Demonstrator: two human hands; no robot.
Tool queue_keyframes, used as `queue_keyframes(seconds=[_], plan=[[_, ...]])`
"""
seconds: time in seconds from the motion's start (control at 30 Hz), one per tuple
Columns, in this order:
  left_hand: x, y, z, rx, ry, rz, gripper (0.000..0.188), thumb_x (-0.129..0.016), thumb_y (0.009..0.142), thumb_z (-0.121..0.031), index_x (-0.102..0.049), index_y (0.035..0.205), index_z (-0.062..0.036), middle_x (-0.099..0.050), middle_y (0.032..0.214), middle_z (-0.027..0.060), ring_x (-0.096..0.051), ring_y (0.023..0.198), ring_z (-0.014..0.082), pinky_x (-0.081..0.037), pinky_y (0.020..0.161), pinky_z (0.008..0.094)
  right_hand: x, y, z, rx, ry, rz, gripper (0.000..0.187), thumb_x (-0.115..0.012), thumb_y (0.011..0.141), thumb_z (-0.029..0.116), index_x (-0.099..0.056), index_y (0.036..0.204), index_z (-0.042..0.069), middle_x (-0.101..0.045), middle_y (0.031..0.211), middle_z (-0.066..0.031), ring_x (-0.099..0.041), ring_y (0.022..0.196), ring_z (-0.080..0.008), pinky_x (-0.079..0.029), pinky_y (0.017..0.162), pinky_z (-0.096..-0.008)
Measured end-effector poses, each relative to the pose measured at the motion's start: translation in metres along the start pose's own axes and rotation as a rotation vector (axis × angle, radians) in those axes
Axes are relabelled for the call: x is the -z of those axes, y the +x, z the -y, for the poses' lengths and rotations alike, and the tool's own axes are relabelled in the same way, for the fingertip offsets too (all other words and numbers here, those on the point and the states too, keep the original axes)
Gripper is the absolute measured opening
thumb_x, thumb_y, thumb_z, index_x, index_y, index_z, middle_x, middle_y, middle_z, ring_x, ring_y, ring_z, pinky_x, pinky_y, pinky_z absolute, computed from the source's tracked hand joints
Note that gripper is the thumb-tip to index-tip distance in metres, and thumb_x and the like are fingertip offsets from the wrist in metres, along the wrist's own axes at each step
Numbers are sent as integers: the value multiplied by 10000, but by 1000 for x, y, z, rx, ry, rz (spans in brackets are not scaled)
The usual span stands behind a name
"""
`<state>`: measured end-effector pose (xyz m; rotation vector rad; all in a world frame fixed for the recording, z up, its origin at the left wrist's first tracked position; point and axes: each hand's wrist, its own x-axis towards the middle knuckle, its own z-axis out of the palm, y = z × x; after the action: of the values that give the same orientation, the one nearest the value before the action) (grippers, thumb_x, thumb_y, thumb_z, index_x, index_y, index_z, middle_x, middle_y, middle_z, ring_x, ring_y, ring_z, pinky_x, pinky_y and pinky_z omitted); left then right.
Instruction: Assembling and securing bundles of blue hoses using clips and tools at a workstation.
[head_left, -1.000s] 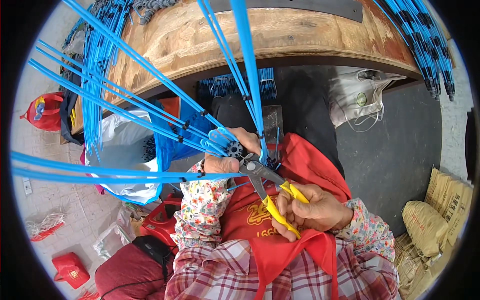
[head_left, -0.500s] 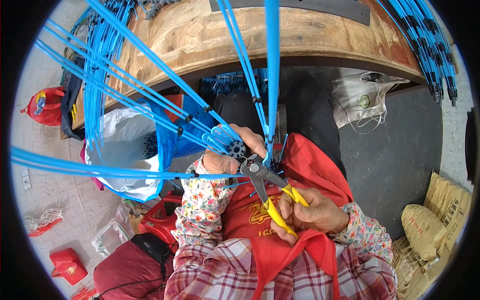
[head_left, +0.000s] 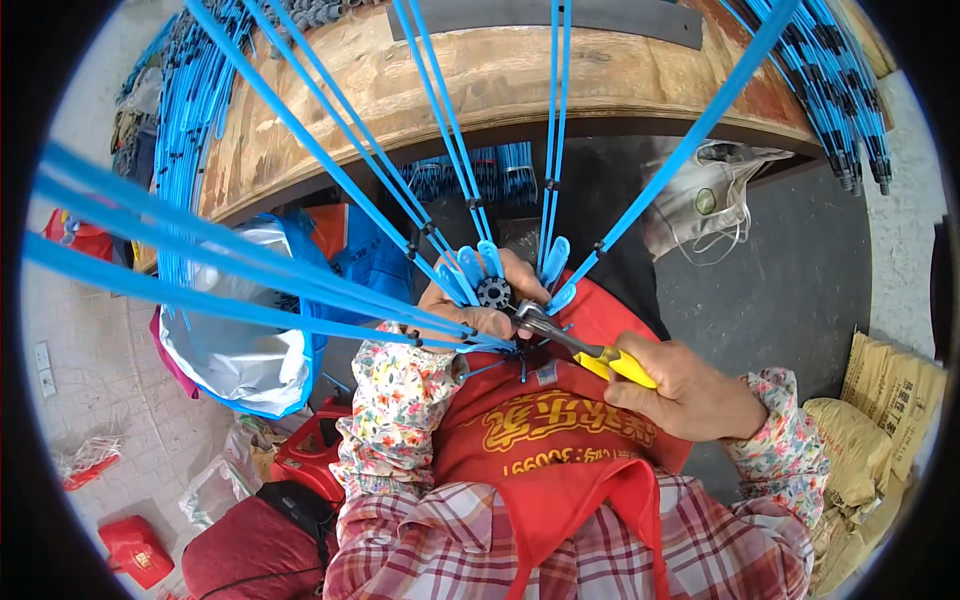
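Observation:
My left hand [head_left: 437,304] is closed around a black toothed hub [head_left: 494,292], its thumb lying just below it. Long blue umbrella ribs [head_left: 312,145] fan out from the hub, fitted with small black joints. Several flat blue rib ends [head_left: 556,260] stand around the hub. In my right hand [head_left: 690,392] is a pair of end-cutting pincers [head_left: 568,340] with yellow handles, squeezed together. Their dark jaws meet close beside the hub, by my left fingertips. What lies between the jaws is too small to make out.
Ahead is a wooden bench [head_left: 330,110] with a grey metal strip [head_left: 560,25]. Blue rib bundles hang at its left [head_left: 190,130] and right [head_left: 830,90]. A white-lined blue bag [head_left: 250,350] stands left, near a red stool [head_left: 310,445]. Brown paper sacks [head_left: 850,450] lie right.
The pincers' handles have come together, and my right hand has swung right and up. The hub has turned in my left hand, so the ribs fan out differently.

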<state>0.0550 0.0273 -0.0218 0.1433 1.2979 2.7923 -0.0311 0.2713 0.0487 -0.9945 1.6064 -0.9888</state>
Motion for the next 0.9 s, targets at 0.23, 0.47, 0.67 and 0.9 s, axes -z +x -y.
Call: queue_keyframes(seconds=[0.23,0.47,0.67,0.9], plan=[[2,3,2,30,31,-17,339,-768,702,-97,-608,941,81,-631,800,156,-606,652,184,-474,560,262,-33,1,-15,-18,213,-145,259,-589,912,218,-491,996,-7,-521,701,-108,-523,585,-169,-405,537,-317],[-2,5,3,13,2,-41,262,-762,696,-44,-620,890,60,-632,777,130,-601,674,165,-473,589,259,-33,1,-10,-39,302,-153,186,-565,927,180,-494,965,12,-532,711,-22,-524,595,-79,-424,546,-234],[-3,1,5,-22,85,103,250,-750,700,-4,-616,905,44,-620,802,114,-584,760,164,-461,671,287,2,-10,15,-130,174,3,326,-561,918,308,-520,943,-15,-496,644,-161,-521,562,-246,-396,525,-355],[-15,-2,4,51,218,80,224,-742,716,-19,-607,889,24,-617,822,97,-573,761,165,-451,682,297,29,-12,34,-155,-144,123,314,-561,917,296,-505,944,-11,-530,628,-159,-571,572,-284,-424,511,-355]])
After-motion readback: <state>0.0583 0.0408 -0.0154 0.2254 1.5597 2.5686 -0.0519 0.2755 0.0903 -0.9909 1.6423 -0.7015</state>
